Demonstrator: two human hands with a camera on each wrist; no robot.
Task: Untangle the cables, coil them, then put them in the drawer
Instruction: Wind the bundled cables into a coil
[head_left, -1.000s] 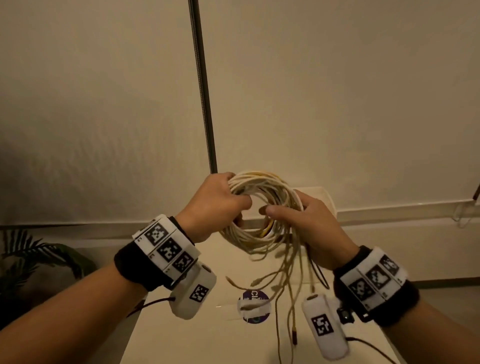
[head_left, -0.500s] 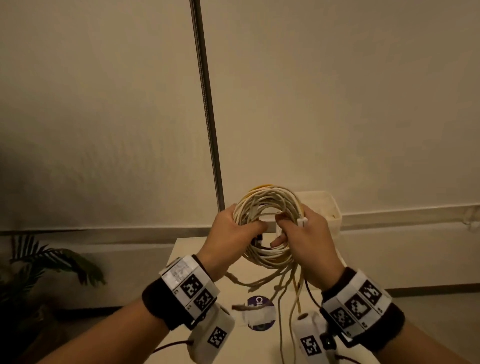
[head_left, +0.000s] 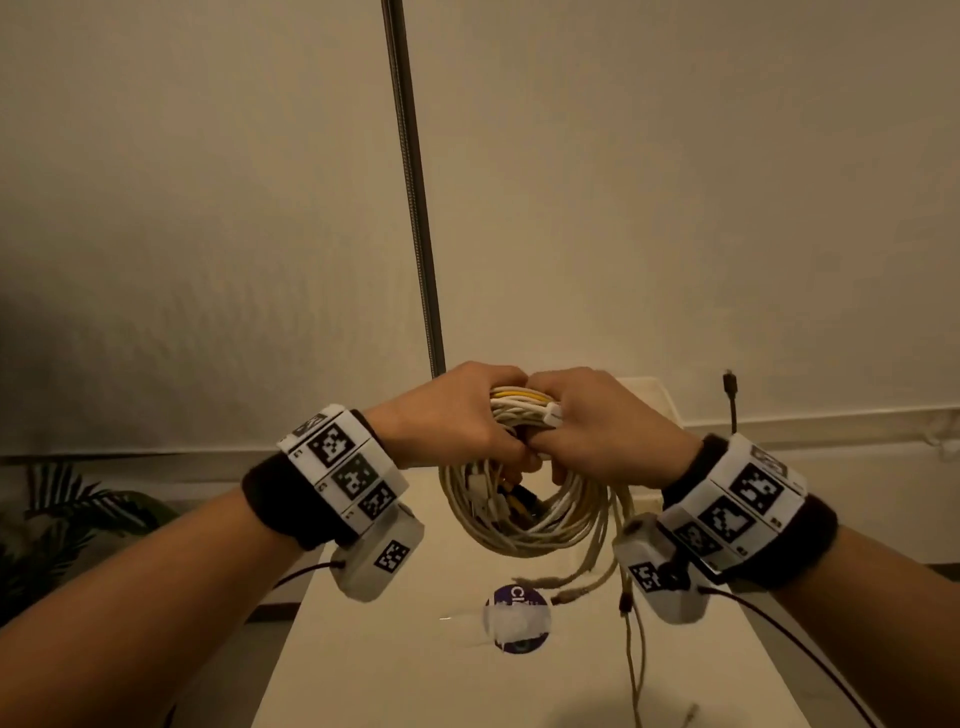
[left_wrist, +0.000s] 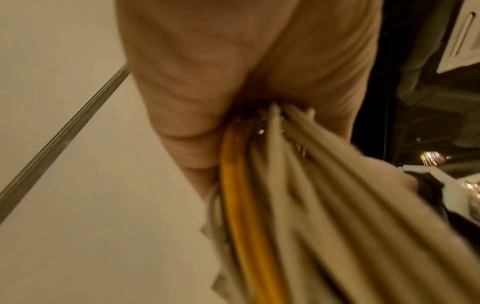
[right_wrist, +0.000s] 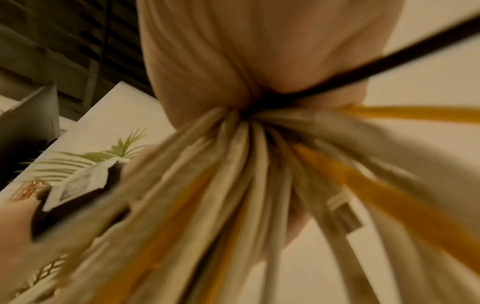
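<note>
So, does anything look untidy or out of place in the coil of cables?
Yes. Both the left hand and the right hand grip the coil at its top, but several loose ends hang below it toward the table, not wound in.

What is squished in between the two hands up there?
Between the left hand and the right hand sits the top of the cable coil, white strands with yellow ones; both hands grip it. The head view shows this.
</note>
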